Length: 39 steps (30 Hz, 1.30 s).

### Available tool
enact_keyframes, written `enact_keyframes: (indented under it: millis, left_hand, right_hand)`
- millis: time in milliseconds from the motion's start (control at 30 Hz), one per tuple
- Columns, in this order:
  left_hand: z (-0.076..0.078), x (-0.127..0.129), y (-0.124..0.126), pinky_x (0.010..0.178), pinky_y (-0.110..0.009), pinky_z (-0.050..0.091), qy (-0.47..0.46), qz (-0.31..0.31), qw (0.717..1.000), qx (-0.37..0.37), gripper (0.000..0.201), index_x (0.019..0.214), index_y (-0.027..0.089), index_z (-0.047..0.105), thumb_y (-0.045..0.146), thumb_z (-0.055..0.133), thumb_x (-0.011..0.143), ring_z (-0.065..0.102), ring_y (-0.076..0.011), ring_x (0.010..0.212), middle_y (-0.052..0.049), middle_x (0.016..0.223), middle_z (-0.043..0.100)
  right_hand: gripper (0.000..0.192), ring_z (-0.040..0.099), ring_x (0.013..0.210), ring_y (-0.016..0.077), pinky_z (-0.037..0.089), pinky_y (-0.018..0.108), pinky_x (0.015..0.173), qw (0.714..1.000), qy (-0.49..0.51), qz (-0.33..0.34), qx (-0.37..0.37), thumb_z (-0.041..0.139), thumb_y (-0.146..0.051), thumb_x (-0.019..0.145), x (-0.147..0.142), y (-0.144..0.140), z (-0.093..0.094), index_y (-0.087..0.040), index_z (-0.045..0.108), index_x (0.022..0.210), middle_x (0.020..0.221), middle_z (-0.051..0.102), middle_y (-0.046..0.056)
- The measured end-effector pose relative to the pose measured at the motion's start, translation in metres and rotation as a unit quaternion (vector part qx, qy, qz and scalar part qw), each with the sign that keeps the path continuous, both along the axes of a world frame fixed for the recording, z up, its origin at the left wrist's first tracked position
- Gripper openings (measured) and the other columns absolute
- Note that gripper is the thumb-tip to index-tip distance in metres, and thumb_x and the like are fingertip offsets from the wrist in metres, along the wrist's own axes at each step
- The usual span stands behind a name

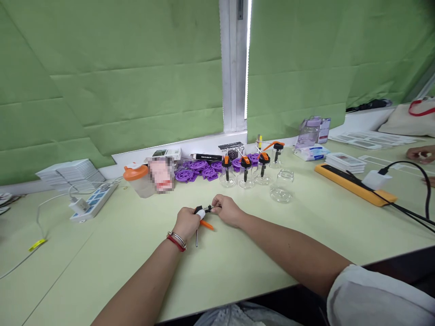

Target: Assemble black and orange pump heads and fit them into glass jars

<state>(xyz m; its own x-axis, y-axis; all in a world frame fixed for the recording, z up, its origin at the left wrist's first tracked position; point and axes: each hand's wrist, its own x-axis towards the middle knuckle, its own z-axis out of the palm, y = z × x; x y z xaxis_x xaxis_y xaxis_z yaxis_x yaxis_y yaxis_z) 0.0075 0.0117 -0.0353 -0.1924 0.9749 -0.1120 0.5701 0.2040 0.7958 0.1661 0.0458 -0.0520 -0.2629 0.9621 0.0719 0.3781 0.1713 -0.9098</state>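
A matt, pale green table [102,253] with a smooth finish fills the lower frame. At centre, the left hand [186,222], with thin metal bangles and a red cord at the wrist, and the right hand [228,210] grip a small pump part [203,213] of black, white and orange plastic with a thin metal rod. Behind it stand clear, glossy glass jars [281,185], some with orange and black plastic tops, beside purple plastic wheels [197,171]. Creased, matt green cloth blinds [136,77] cover the window across the top. At right lie an orange plastic power strip [353,184] and glossy black cable.
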Motion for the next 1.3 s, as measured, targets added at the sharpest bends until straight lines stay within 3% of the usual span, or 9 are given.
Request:
enact_keyframes:
  millis: [600, 767, 1167, 1300]
  left_hand:
    - [0.004, 0.001, -0.003, 0.043, -0.024, 0.021, -0.005, 0.005, 1.0, -0.002, 0.027, 0.047, 0.016, 0.048, 0.028, 0.06, 0.068, 0.03, -0.0077, 0.042, 0.003, 0.043, 0.037]
    - [0.002, -0.002, -0.001, 0.043, -0.024, 0.022, -0.008, 0.007, 1.0, -0.004, 0.021, 0.052, 0.015, 0.054, 0.028, 0.061, 0.068, 0.033, -0.0082, 0.04, 0.004, 0.042, 0.039]
    - [0.014, -0.013, -0.001, 0.043, -0.025, 0.036, -0.051, 0.007, 0.998, -0.021, 0.023, 0.067, 0.013, 0.06, 0.036, 0.065, 0.063, 0.046, -0.0126, 0.042, 0.002, 0.046, 0.049]
    - [0.016, -0.02, 0.003, 0.044, -0.025, 0.035, -0.038, 0.039, 0.998, -0.016, 0.023, 0.066, 0.014, 0.059, 0.036, 0.064, 0.063, 0.045, -0.0122, 0.044, 0.001, 0.048, 0.049]
  right_hand:
    - [0.012, 0.047, 0.06, 0.0104, 0.038, 0.024, 0.061, 1.0, 0.015, 0.004, 0.004, 0.061, -0.011, 0.071, 0.0, 0.002, -0.003, -0.017, 0.06, 0.081, 0.066, 0.056, -0.003]
    - [0.013, 0.048, 0.062, 0.0105, 0.038, 0.024, 0.062, 1.0, 0.015, -0.001, 0.01, 0.062, -0.013, 0.072, 0.0, 0.002, -0.005, -0.017, 0.058, 0.083, 0.069, 0.056, -0.003]
    - [0.004, 0.046, 0.058, 0.0097, 0.036, 0.023, 0.057, 1.0, -0.001, 0.017, 0.0, 0.062, -0.016, 0.071, 0.008, 0.003, -0.002, -0.016, 0.063, 0.076, 0.064, 0.054, -0.003]
    - [0.006, 0.048, 0.057, 0.0094, 0.037, 0.022, 0.055, 0.999, 0.027, 0.018, -0.026, 0.063, -0.019, 0.07, 0.021, 0.013, -0.006, -0.015, 0.063, 0.075, 0.062, 0.056, -0.002]
